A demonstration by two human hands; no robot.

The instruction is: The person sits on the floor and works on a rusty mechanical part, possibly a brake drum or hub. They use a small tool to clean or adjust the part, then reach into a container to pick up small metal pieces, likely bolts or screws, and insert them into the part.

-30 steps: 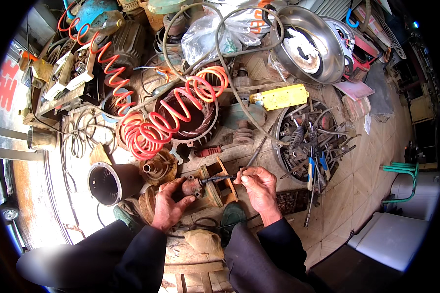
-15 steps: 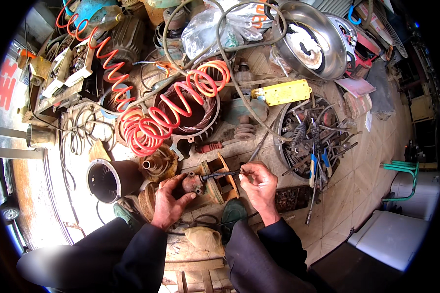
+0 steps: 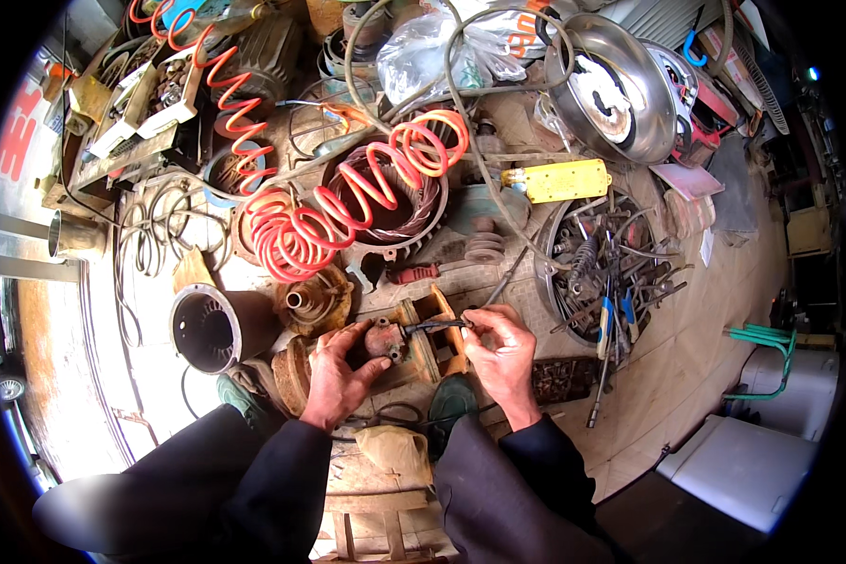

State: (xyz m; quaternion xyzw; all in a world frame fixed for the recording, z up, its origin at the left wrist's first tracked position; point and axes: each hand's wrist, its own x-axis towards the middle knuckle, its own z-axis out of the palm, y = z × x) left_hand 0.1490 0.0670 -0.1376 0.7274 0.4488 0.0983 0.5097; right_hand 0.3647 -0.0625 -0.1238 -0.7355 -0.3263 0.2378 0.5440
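My left hand (image 3: pixel 338 376) grips a small rusty metal housing (image 3: pixel 383 344), fingers curled round its left side and thumb at its bottom. Dark wire leads (image 3: pixel 428 327) come out of the housing's right side, and my right hand (image 3: pixel 498 357) pinches their end between thumb and finger; the detail at the fingertips is too small to make out. Behind the housing lies a rusty orange-green flanged casting (image 3: pixel 442 310). Left of my hands are a brass-coloured machine part (image 3: pixel 321 308) and a dark metal cylinder on its side (image 3: pixel 250 324).
Red coiled hose (image 3: pixel 287 235) lies over a motor casing (image 3: pixel 395 226). A tool-filled bowl (image 3: pixel 553 235), yellow power strip (image 3: pixel 559 180) and steel pan (image 3: pixel 653 113) are at the right. Parts boxes (image 3: pixel 160 103) stand upper left, a grey box (image 3: pixel 743 465) lower right. My shoes (image 3: pixel 453 404) flank the casting.
My left hand and the housing have shifted slightly right and upward in the picture, and my right hand slightly upward. Both grips look much the same; the surroundings have also shifted slightly in view.
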